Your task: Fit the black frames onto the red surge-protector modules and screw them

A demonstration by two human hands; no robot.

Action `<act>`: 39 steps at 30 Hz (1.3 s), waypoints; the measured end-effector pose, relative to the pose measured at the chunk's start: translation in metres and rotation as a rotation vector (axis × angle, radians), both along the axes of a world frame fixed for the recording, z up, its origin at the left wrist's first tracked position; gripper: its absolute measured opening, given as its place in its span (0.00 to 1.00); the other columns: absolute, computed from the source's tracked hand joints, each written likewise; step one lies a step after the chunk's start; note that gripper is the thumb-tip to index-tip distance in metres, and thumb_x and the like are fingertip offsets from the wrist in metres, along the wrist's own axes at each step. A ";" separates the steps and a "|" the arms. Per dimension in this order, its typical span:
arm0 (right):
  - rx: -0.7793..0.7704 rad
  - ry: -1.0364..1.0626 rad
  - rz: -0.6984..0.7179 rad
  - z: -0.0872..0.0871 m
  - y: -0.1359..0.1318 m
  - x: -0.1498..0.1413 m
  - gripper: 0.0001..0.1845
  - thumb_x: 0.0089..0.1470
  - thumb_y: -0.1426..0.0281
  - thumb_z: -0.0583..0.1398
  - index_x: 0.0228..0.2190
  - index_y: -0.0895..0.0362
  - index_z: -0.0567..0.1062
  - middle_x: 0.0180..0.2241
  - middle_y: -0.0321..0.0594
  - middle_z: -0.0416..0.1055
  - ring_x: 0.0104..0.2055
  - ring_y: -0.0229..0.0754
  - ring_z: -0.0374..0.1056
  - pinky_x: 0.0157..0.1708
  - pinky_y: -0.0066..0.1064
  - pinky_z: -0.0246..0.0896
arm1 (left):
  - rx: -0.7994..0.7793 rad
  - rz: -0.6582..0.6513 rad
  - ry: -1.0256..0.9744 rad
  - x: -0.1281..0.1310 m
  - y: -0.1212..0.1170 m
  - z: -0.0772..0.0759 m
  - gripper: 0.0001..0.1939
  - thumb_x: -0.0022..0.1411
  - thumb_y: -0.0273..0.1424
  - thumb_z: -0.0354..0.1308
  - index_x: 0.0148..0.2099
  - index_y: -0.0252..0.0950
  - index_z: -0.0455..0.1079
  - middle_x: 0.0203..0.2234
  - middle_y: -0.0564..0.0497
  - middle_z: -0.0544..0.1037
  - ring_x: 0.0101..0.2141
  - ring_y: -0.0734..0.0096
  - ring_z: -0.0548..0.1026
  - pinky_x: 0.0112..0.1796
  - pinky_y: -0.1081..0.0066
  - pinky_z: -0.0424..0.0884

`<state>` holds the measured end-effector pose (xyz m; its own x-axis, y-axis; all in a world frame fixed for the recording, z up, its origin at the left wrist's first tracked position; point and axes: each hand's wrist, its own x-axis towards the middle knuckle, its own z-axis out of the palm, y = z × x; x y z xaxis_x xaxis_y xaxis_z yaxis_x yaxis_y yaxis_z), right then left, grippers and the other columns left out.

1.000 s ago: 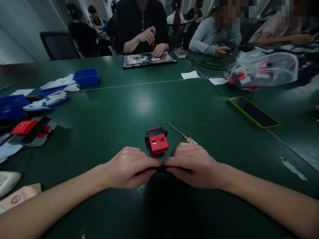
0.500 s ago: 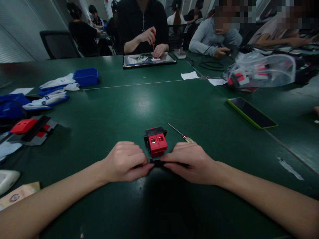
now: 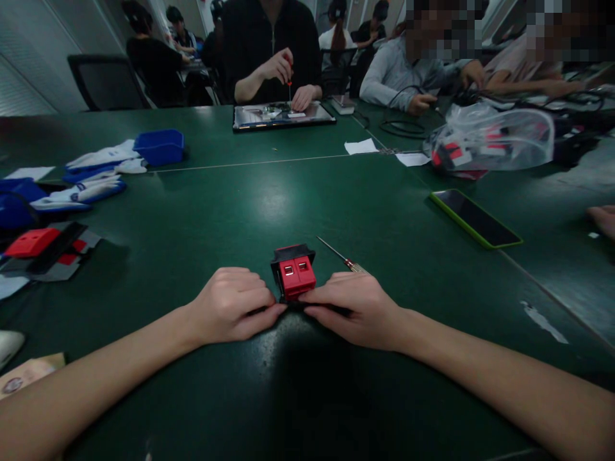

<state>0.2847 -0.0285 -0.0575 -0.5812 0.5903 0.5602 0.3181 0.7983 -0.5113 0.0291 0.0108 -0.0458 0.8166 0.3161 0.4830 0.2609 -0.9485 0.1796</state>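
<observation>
In the middle of the near table a red block (image 3: 296, 273) with a black flange at its far end faces me, two small metal-lined openings in its near side. Right in front of it lies a thin black strip (image 3: 293, 305), mostly covered by my fingers. My left hand (image 3: 239, 302) is closed, thumb and forefinger pinching the strip's left end. On the other side my right hand (image 3: 356, 306) pinches the strip too, its forefinger at the block's lower right corner. A thin screwdriver (image 3: 339, 254) lies just beyond my right hand, its handle partly hidden.
A green-edged phone (image 3: 475, 218) lies at right, a clear bag (image 3: 500, 137) behind it. Gloves (image 3: 86, 192), a blue bin (image 3: 159, 147) and a red-and-grey part (image 3: 50, 250) lie at left. Across the green table (image 3: 216, 211), a co-worker's hands (image 3: 283, 70) work a screwdriver over a flat panel.
Both hands have moved slightly forward, bringing the black strip closer to the red block's near bottom edge. The whole view has shifted a little to the left.
</observation>
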 end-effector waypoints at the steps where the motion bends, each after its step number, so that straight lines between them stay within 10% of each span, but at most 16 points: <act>1: 0.002 0.003 0.000 0.000 0.000 0.000 0.09 0.66 0.71 0.59 0.43 0.58 0.79 0.33 0.40 0.82 0.28 0.38 0.73 0.31 0.30 0.66 | 0.001 0.001 0.009 0.000 0.000 0.001 0.16 0.70 0.30 0.55 0.28 0.36 0.72 0.17 0.53 0.71 0.19 0.72 0.69 0.24 0.68 0.61; 10: 0.000 -0.006 -0.031 -0.001 -0.002 -0.001 0.09 0.66 0.70 0.59 0.43 0.57 0.79 0.32 0.40 0.82 0.27 0.38 0.73 0.31 0.30 0.67 | -0.031 0.074 0.069 -0.001 0.006 0.001 0.20 0.70 0.37 0.54 0.25 0.36 0.67 0.17 0.54 0.69 0.20 0.73 0.68 0.24 0.71 0.61; 20: -0.044 -0.003 -0.076 -0.003 -0.002 0.002 0.10 0.66 0.70 0.59 0.45 0.58 0.79 0.33 0.41 0.81 0.30 0.39 0.75 0.31 0.29 0.68 | -0.193 0.421 0.109 0.001 0.006 -0.001 0.25 0.58 0.51 0.60 0.44 0.36 0.61 0.28 0.51 0.73 0.26 0.64 0.73 0.27 0.68 0.67; 28: -0.070 0.012 -0.070 -0.004 -0.003 0.004 0.08 0.66 0.70 0.59 0.44 0.57 0.77 0.33 0.40 0.80 0.31 0.38 0.75 0.34 0.28 0.70 | -0.271 0.303 0.094 -0.001 0.007 -0.002 0.39 0.62 0.45 0.61 0.68 0.34 0.52 0.58 0.35 0.72 0.53 0.48 0.76 0.51 0.52 0.74; 39: -0.254 0.116 -0.142 -0.003 -0.004 0.003 0.07 0.60 0.74 0.63 0.41 0.55 0.71 0.36 0.37 0.80 0.35 0.37 0.79 0.37 0.26 0.76 | -0.305 0.244 0.061 0.000 0.007 0.001 0.35 0.63 0.42 0.63 0.67 0.35 0.57 0.58 0.37 0.73 0.55 0.51 0.75 0.54 0.56 0.74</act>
<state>0.2879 -0.0323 -0.0602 -0.4235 0.7907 0.4421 0.3454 0.5921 -0.7281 0.0289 0.0182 -0.0451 0.7241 0.6260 0.2894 0.4911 -0.7627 0.4209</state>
